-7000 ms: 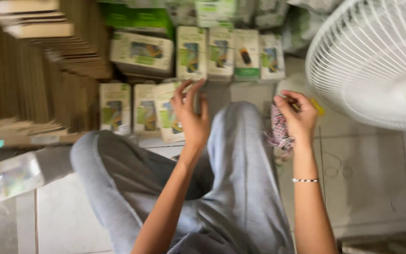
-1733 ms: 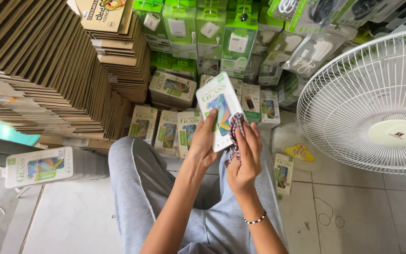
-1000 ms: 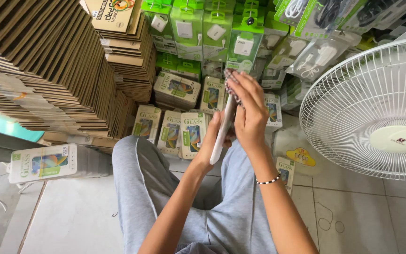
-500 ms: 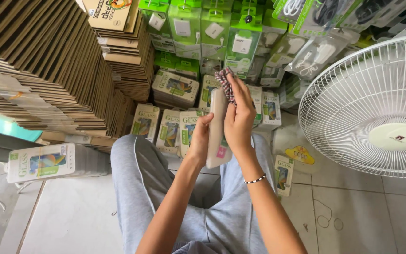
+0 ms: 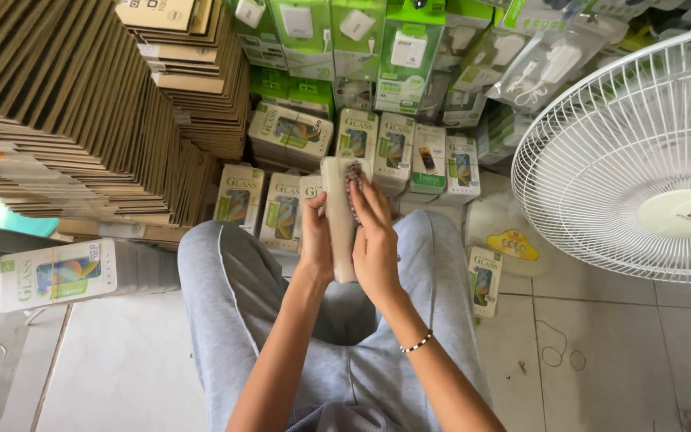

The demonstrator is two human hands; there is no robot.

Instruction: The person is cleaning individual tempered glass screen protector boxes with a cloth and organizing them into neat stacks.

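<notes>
Head view shows your left hand (image 5: 316,240) closed around the near edge of a stack of flat white packets (image 5: 337,210), held upright above your grey-trousered lap (image 5: 313,352). Your right hand (image 5: 375,240) lies flat along its far face, fingers nearly straight, pressing a dark patterned elastic band (image 5: 353,178) at the top end. Keep the left grip firm so the packets stay square, and seat the band evenly across the stack. More green-and-white boxes (image 5: 238,196) stand just ahead; a white floor fan (image 5: 641,152) sits to your right.
</notes>
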